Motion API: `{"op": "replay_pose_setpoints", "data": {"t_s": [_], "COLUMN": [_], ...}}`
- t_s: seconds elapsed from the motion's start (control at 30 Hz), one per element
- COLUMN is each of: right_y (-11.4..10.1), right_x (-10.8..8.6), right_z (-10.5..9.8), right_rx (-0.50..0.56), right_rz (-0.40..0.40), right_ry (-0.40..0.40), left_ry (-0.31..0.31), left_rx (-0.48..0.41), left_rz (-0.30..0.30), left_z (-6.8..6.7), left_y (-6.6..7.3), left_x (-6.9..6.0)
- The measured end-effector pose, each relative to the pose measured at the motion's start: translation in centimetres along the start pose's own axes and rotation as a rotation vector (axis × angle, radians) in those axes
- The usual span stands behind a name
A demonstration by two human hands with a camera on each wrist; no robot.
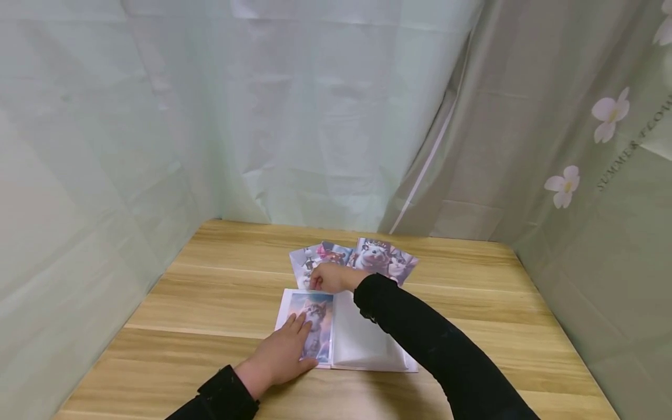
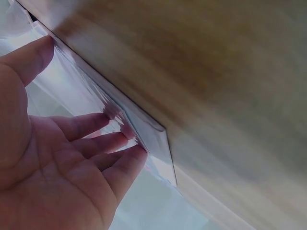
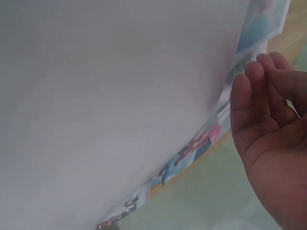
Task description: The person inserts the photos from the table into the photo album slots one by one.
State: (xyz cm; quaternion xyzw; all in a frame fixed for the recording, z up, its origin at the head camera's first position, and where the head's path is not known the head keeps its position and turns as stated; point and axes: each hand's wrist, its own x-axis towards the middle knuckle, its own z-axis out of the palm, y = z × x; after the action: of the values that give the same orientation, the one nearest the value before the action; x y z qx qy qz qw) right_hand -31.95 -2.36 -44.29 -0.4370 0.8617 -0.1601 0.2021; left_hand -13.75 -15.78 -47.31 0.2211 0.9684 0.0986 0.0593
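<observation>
A photo album (image 1: 367, 344) lies spread on the wooden table. Its left page holds a kitten picture (image 1: 317, 338); the right page is a pale, blank sleeve. My left hand (image 1: 286, 347) rests on the left page with fingers spread over the kitten picture's edge; in the left wrist view its fingertips (image 2: 139, 149) touch the glossy page. Across the album reaches my right hand (image 1: 333, 277), bent fingers pointing down by the album's top edge. In the right wrist view its thumb (image 3: 285, 79) lies close to the fingertips, and nothing shows between them.
Several loose picture cards overlap behind the album, among them a left card (image 1: 303, 262) partly under my right hand and a crowned-animal card (image 1: 371, 254). The wooden table (image 1: 210, 303) is enclosed by pale curtains (image 1: 315, 128) at the back and sides.
</observation>
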Motion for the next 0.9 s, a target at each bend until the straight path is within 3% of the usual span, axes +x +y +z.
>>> {"op": "replay_pose_setpoints", "data": {"t_s": [0.47, 0.67, 0.9], "right_y": [3.1, 5.4, 9.3], "right_x": [-3.4, -5.5, -8.6], "right_z": [-4.5, -7.4, -9.1], "right_rx": [0.019, 0.006, 0.035], "right_rz": [-0.024, 0.063, 0.230], "right_ry": [0.124, 0.234, 0.342], "left_ry": [-0.020, -0.009, 0.000], "left_rx": [-0.009, -0.010, 0.005], "left_rz": [-0.025, -0.023, -0.012], "left_z": [0.0, 0.0, 0.1], "left_y": [-0.1, 0.0, 0.1], "left_x": [0.2, 0.2, 0.4]}}
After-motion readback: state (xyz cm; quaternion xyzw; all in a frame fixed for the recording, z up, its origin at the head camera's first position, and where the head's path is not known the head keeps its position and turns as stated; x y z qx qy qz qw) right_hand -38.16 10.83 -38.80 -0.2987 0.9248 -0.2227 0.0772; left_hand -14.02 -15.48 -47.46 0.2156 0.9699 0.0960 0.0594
